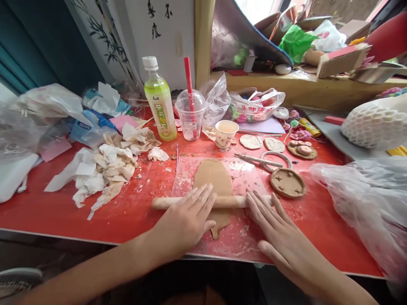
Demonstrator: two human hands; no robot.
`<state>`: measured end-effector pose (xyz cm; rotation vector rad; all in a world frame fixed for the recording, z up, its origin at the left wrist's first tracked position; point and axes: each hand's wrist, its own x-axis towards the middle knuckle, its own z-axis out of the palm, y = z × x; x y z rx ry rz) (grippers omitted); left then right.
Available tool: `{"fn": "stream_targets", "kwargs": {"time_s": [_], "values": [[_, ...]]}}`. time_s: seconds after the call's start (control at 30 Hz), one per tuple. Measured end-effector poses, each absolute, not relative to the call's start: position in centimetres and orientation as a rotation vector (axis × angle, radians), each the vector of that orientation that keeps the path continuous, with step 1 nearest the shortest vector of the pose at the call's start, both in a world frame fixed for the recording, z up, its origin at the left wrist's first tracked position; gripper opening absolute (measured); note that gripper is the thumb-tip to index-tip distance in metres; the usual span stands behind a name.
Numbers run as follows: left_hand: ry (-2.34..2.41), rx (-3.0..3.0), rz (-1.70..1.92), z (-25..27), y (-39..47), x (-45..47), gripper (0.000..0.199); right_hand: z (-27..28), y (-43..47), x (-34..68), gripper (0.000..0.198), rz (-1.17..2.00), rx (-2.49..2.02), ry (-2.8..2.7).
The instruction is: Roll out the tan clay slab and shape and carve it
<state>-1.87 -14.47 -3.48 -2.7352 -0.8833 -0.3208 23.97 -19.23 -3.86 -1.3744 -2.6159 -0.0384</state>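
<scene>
The left hand [189, 214] and right hand [275, 226] lie palm down, each grip flat and uncurled, fingers stretched forward over a smooth wooden rolling pin [230, 202] without wrapping it. The cylindrical pin runs left to right across a brown clay slab [213, 176], whose long axis points away from the person: ragged narrow tip near, rounded end far. Beneath, a clay-smeared clear plastic sheet [246, 241] covers part of the red desk [127, 222]. Rightward and beyond sits a round, rimmed clay disc [288, 183]; farther back, a paper cup [225, 131].
</scene>
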Motion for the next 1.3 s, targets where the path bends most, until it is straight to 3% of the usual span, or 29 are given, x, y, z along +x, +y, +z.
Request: {"fn": "stream_targets", "kwargs": {"time_s": [0.13, 0.27, 0.57, 0.83, 1.0, 1.3], "values": [[-0.806, -2.708, -0.286, -2.9, -14.5, -2.9, 0.039, -2.3, -18.9, 25.4, 0.068, 0.127, -1.342, -2.528], [-0.804, -2.692, -0.383, -1.2, -11.5, -4.0, 0.035, 0.0, -15.7, 24.6, 0.067, 0.047, -1.322, -2.345], [-1.178, -2.329, -0.515, -1.0, -7.5, -7.1, 0.053, -3.2, -11.3, 20.6, 0.057, 0.044, -1.079, -2.713], [-1.188, -2.416, -0.501, -1.6, -8.0, -8.7, 0.061, -4.0, -11.6, 21.4, 0.081, 0.001, -1.047, -2.809], [-1.175, -2.437, -0.395, -1.3, -8.4, -8.6, 0.059, -4.2, -11.6, 21.7, 0.067, 0.027, -1.072, -2.758], [-0.987, -2.455, -0.35, -0.7, -8.6, -7.6, 0.049, -3.9, -11.7, 21.8, 0.079, -0.014, -0.939, -2.812]]}}
